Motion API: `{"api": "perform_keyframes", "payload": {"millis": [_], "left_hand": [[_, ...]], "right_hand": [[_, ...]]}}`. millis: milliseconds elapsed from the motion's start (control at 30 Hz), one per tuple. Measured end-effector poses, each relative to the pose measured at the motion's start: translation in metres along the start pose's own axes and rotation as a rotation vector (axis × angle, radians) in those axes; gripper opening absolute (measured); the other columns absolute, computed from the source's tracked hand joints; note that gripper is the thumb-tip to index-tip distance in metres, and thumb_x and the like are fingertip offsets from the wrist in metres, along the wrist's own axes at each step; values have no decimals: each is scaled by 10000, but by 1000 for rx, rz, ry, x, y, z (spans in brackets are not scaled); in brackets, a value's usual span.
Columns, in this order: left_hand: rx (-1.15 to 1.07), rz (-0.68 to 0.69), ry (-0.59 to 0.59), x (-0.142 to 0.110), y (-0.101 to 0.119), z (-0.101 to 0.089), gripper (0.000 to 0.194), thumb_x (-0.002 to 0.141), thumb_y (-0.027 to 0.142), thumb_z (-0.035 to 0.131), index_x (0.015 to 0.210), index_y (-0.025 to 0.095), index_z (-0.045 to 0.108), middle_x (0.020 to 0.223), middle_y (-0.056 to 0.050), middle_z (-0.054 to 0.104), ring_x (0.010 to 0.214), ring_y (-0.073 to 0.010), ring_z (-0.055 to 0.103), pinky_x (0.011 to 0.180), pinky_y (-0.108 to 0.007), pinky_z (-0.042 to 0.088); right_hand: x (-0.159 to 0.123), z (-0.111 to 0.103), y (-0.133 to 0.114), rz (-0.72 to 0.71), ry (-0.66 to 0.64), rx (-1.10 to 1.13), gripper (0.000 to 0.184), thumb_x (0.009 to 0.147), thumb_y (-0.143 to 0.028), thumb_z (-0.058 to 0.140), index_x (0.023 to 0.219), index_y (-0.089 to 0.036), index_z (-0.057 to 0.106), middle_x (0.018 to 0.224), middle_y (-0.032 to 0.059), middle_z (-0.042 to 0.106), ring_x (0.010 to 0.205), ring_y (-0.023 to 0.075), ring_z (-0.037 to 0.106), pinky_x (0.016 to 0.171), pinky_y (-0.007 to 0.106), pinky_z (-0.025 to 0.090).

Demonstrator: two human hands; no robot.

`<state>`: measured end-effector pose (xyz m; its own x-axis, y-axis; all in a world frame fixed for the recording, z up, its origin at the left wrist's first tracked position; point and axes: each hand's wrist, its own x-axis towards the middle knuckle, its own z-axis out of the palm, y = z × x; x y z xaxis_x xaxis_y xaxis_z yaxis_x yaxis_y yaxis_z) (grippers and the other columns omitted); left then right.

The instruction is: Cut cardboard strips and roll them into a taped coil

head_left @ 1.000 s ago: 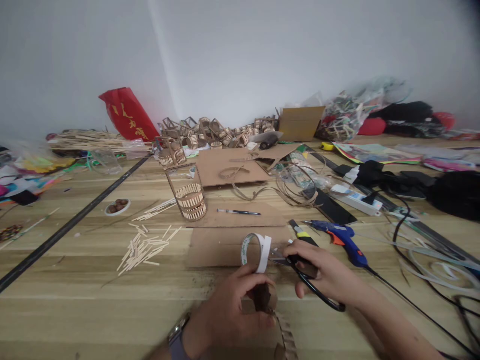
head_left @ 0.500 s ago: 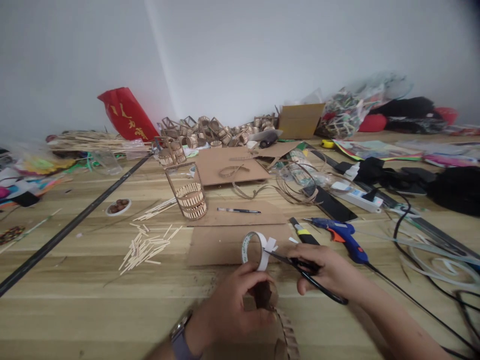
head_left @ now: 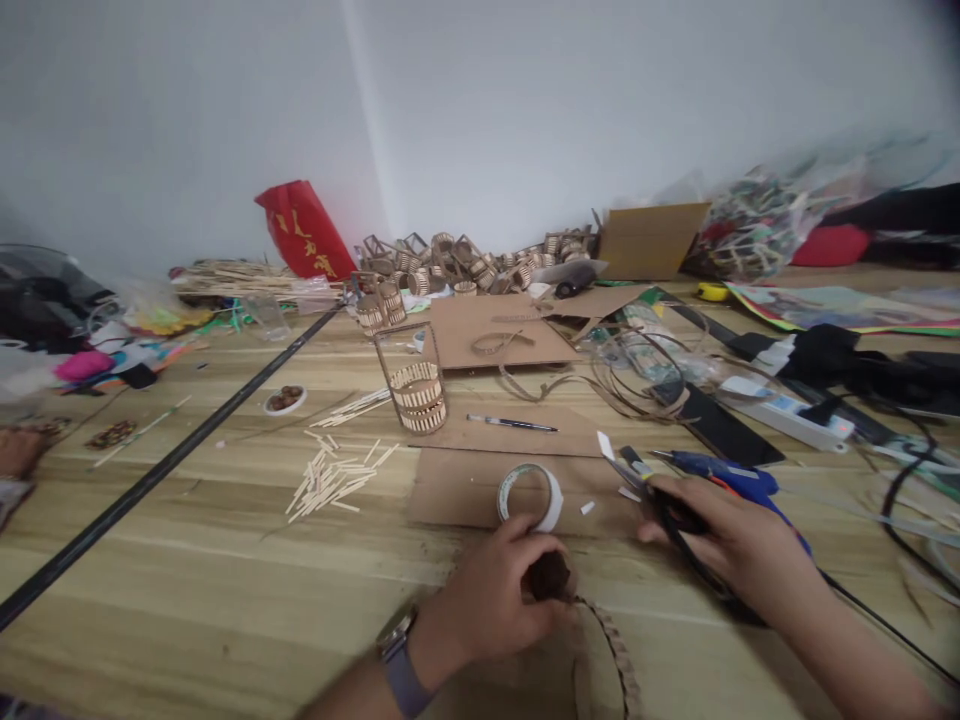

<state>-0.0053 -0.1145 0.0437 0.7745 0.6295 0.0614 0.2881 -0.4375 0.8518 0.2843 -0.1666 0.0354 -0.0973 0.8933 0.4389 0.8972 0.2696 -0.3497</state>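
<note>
My left hand [head_left: 491, 600], with a watch at the wrist, is closed on a roll of white tape [head_left: 553, 502] between thumb side and fingers. It also grips a small dark brown piece [head_left: 550, 575], partly hidden by the fingers. From there a curved strip of corrugated cardboard [head_left: 619, 650] runs down toward the bottom edge. My right hand [head_left: 750, 545] is wrapped round black-handled scissors [head_left: 679, 530]. At their blade tips sits a small white piece of tape [head_left: 604, 445], apart from the roll. White scraps [head_left: 587, 508] lie on the cardboard sheet [head_left: 450, 490] beneath.
A blue glue gun [head_left: 742, 480] and its cord lie by my right hand. Ahead are a pen [head_left: 512, 423], a small stick basket [head_left: 418, 395] and loose sticks [head_left: 334, 480]. A black bar [head_left: 187, 450] crosses the left side. Another person's hand [head_left: 19, 452] shows far left.
The scissors have moved right, away from the roll, carrying a white tape piece at their tips. A small scrap now lies beside the roll. The view has turned left.
</note>
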Motion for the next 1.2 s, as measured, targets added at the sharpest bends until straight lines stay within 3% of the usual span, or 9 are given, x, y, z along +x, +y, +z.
{"api": "perform_keyframes", "payload": {"millis": [67,133,233,367,633,800,967,1133,1200], "left_hand": [[-18,0,45,0,1,-3,445,754,389,765,1137,181,671,1426,-161,425,1205,-325,511,1003,-430,436],[-69,13,112,-2,4,-6,444,772,410,746,1148,189,662,1483,-159,358,1235,-328,485,1023,-442,423],[-228,19,182,-4,9,-10,460,781,422,737,1166,187,645,1427,-151,401,1048,-249,576,922,-385,484],[-487,-21,167,-2,7,-11,516,736,490,775,1117,160,667,1305,-133,467,893,-173,569,766,-283,495],[-701,-131,129,7,-1,-10,692,569,625,834,1061,154,710,1204,-105,545,859,-165,537,726,-264,443],[-687,-115,107,5,1,-10,607,619,551,843,1064,157,725,1154,-85,542,787,-123,506,690,-245,421],[-714,-81,101,5,-2,-9,593,618,526,855,1068,162,729,1230,-106,518,783,-119,520,684,-248,437],[-771,2,104,5,-6,-5,513,663,467,851,1071,179,738,1190,-103,541,833,-142,555,751,-268,474],[-810,32,105,4,-6,-5,508,661,465,853,1068,181,740,1184,-103,544,818,-137,572,747,-266,489]], "right_hand": [[-2,-1,5,-39,24,-122,347,888,-512,551,1126,-286,665,895,83,725,746,273,705,582,340,537],[-3,0,5,-72,50,-241,329,923,-459,502,1137,-268,663,938,103,725,758,266,706,573,326,525],[-3,2,-1,-179,56,-389,297,942,-392,481,1131,-252,664,890,84,717,664,211,681,549,293,490],[-1,5,-13,-341,19,-459,262,946,-309,496,1150,-259,652,814,42,684,629,168,643,545,263,444],[4,4,-36,-435,20,-400,243,972,-274,448,1099,-267,655,737,23,654,691,163,640,582,257,435],[3,11,-35,-462,51,-407,277,992,-294,394,1072,-250,655,751,30,665,689,171,643,583,270,440],[4,9,-31,-475,52,-433,258,993,-297,394,1064,-234,634,758,25,662,678,178,654,579,280,453],[5,3,-36,-357,-97,-359,234,915,-264,536,1140,-240,596,908,40,678,717,171,667,576,256,482],[4,4,-40,-276,-115,-320,264,858,-326,617,1107,-238,607,918,55,661,725,190,660,593,274,499]]}}
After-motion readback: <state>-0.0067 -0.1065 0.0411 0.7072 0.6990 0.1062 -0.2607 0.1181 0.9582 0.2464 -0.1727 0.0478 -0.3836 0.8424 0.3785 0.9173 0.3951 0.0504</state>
